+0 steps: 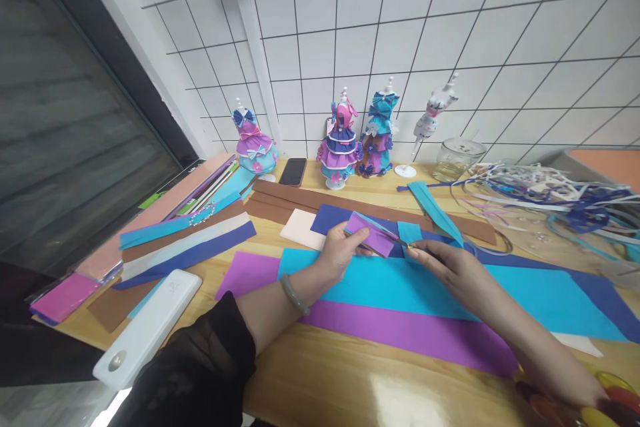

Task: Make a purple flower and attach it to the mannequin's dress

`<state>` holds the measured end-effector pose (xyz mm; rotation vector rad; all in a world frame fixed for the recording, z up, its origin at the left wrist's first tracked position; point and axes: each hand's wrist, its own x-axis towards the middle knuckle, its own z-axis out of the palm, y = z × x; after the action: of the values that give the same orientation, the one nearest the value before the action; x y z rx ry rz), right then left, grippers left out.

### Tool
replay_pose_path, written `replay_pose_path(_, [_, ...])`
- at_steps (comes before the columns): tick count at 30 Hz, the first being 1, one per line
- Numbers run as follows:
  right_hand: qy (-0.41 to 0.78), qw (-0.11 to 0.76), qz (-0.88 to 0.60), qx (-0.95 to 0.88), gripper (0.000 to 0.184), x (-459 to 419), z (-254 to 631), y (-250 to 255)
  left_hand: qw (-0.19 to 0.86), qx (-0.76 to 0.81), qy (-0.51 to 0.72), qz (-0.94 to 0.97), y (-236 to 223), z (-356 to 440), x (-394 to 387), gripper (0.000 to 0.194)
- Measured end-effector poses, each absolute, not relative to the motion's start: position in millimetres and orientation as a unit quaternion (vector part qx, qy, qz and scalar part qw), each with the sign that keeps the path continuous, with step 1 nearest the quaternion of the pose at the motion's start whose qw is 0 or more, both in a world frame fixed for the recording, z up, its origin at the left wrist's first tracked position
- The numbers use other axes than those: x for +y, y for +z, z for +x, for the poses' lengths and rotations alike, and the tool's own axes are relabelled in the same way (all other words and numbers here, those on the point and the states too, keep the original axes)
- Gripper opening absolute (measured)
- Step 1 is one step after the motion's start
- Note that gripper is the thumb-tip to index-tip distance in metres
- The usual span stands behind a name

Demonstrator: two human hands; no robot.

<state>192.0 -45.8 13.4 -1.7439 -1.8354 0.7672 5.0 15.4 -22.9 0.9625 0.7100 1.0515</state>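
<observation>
My left hand [341, 250], a pale bangle on its wrist, pinches a small folded purple piece of crepe paper or thin cloth [376, 242] with blue along its upper edge. My right hand [443, 261] is closed around small scissors [397, 239]. Their narrow dark blades lie against the purple piece, while the handles are mostly hidden by the fingers. A long turquoise strip [400, 287] is spread flat beneath both hands, overlapping a purple strip [400, 337]. Just behind the hands are a dark blue piece [327, 219] and a small turquoise piece [410, 232].
Dressed miniature mannequins [341, 147] stand by the tiled wall, near a bare one [434, 117], a phone [293, 172] and a glass jar [460, 159]. Tangled ribbons [540, 187] lie at right. Coloured strips [190, 250] and a white oblong device [150, 327] are at left.
</observation>
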Motion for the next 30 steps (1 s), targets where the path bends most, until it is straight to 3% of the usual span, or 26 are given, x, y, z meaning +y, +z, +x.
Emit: replay_pose_path(30, [0.281,0.261,-0.636,-0.67,0.04,-45.8,190.7,10.9,0.697,0.346,0.475,0.412,-25.0,7.8,18.8,0.033])
